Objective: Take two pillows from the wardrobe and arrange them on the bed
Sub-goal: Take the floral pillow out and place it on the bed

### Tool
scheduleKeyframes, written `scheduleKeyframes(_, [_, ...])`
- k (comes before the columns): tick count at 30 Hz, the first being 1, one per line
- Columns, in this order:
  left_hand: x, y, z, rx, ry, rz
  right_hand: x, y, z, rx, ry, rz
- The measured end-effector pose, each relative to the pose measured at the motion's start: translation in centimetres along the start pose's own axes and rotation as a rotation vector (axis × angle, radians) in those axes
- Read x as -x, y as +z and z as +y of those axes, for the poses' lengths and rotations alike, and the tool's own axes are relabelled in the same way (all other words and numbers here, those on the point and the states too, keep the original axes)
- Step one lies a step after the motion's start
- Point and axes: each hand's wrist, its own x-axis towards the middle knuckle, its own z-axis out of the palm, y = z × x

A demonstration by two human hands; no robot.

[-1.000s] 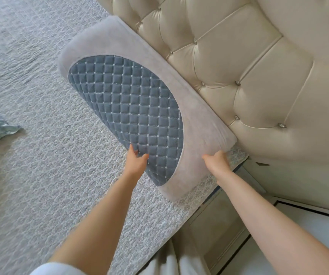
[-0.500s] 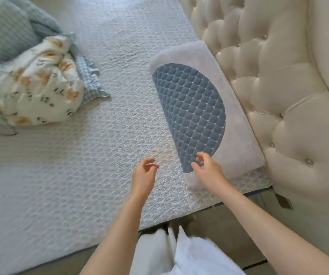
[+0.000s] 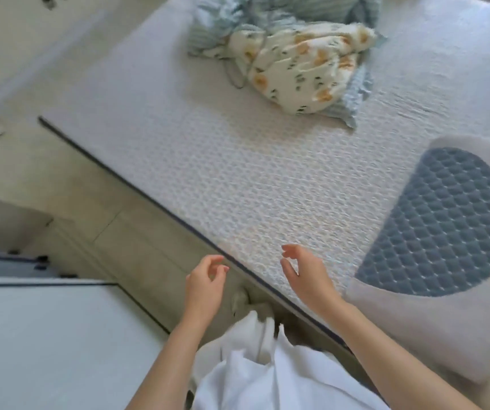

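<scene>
A pale grey pillow (image 3: 433,324) with a blue quilted half-round panel lies flat on the bed (image 3: 237,179) at the right edge of the view. My right hand (image 3: 305,273) hovers over the bed's near edge, left of the pillow, fingers apart and holding nothing. My left hand (image 3: 205,282) hangs over the floor beside the bed, also empty with loosely curled fingers. No second pillow is in view, and no wardrobe can be made out.
A crumpled bundle of bedding (image 3: 297,60), floral cream and blue checked, lies on the far part of the bed. Beige floor tiles (image 3: 95,202) run along the bed's left side. A white flat surface (image 3: 45,344) fills the lower left.
Both hands have let go of the pillow and pulled back towards the bed's edge. The view has swung left, away from the headboard, so the pillow now sits at the right.
</scene>
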Motion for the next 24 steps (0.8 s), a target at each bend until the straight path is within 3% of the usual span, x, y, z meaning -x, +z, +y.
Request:
scheduleKeyframes(11, [2.0, -11.2, -9.6, 0.158, -0.249, 0.328, -4.9, 10.8, -13.3, 0.176, -0.304, -0.359])
scheduleKeyframes(24, [-9.7, -29.6, -10.6, 0.228, -0.260, 0.563, -12.9, 23.5, -31.4, 0.165, -0.521, -0.496])
